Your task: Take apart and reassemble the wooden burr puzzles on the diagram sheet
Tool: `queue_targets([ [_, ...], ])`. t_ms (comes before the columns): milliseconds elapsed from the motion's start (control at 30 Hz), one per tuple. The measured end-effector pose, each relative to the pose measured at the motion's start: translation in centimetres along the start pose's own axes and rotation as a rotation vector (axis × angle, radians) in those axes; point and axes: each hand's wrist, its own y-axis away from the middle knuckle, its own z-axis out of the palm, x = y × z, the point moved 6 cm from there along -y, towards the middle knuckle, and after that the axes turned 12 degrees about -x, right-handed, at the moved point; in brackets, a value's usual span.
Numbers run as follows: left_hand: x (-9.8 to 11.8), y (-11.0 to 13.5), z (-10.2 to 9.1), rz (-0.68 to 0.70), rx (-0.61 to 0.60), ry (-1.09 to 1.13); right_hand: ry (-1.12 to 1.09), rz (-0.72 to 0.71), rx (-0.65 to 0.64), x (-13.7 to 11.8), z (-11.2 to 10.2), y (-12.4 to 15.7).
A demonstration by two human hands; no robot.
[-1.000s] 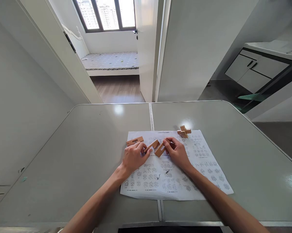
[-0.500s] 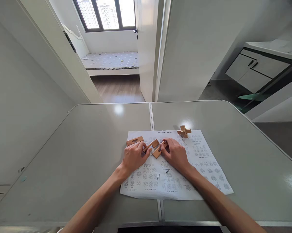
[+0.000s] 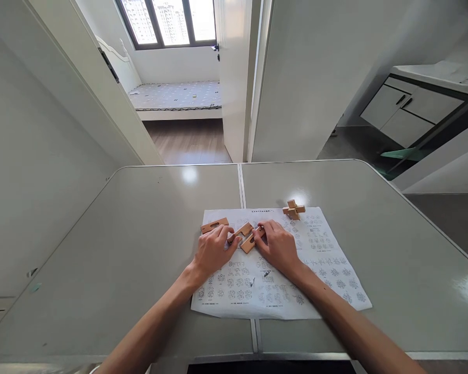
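On a printed sheet of diagrams (image 3: 319,259) my two hands work close together. My left hand (image 3: 212,250) pinches a notched wooden puzzle bar (image 3: 243,229). A second slotted wooden bar (image 3: 250,242) is gripped by my right hand (image 3: 277,245), and its end touches the first bar. A third slotted bar (image 3: 214,225) lies loose on the sheet just left of my left hand. An assembled wooden cross (image 3: 293,210) stands at the sheet's far edge, beyond my right hand.
The sheet lies on a grey folding table (image 3: 140,234) with a seam down its middle. Beyond the far edge are an open doorway to a bedroom (image 3: 179,98), a white wall and grey cabinets (image 3: 409,111) at the right.
My right hand has brought its bar leftward and down until it meets the bar in my left hand. The view has shifted slightly.
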Motion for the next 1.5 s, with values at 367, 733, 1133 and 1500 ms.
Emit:
queue_targets([
  [367,2.6,0.2,-0.1,0.394,-0.108,0.068,0.054,0.002,0.022,0.0,-0.1,0.2],
  [733,2.0,0.2,-0.2,0.306,-0.059,0.08,-0.048,-0.077,-0.025,-0.2,0.2,0.0],
  [1133,1.2,0.1,-0.7,0.165,0.027,-0.004,-0.236,-0.182,-0.095,-0.9,0.0,0.1],
  [1500,-0.6,-0.3,-0.9,0.149,-0.038,0.043,-0.327,-0.328,-0.188,-2.2,-0.4,0.5],
])
